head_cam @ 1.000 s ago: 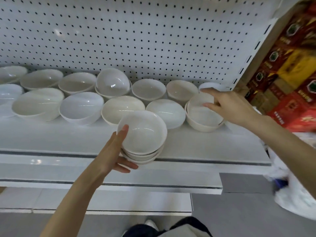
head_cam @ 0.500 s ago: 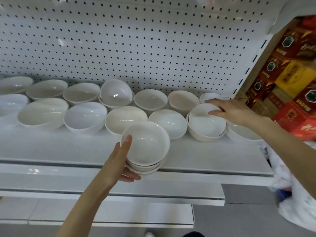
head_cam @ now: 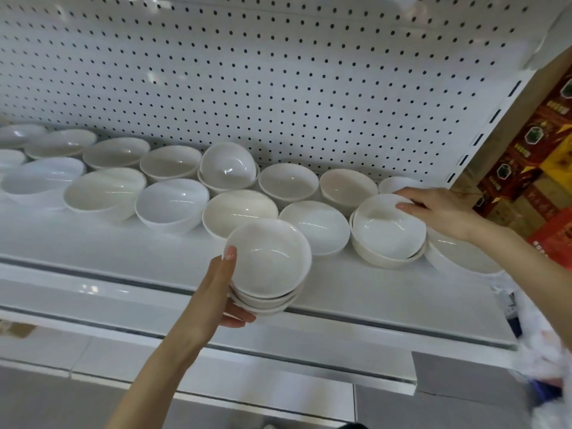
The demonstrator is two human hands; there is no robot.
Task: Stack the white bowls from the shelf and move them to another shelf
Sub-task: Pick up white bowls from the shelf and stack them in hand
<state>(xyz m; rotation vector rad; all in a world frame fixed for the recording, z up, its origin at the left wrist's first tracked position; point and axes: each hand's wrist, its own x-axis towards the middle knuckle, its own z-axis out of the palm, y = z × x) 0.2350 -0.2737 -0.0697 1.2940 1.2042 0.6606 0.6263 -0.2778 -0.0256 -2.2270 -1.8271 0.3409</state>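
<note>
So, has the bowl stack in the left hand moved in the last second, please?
No. The bowl stack in the left hand still overlaps the same two front-row bowls at the shelf edge.

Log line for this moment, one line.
left hand: holds bowl stack | right hand: grips nested bowl on shelf | phase: stacking

Light: bright, even, overhead; soft shadows under the bowls (head_cam: 173, 209) before me. Glare: small highlights in glazes, sheen on pegboard (head_cam: 154, 77) at 11 o'clock. Edges: my view bows. Blur: plastic bag (head_cam: 538, 351) at 4 o'clock.
</note>
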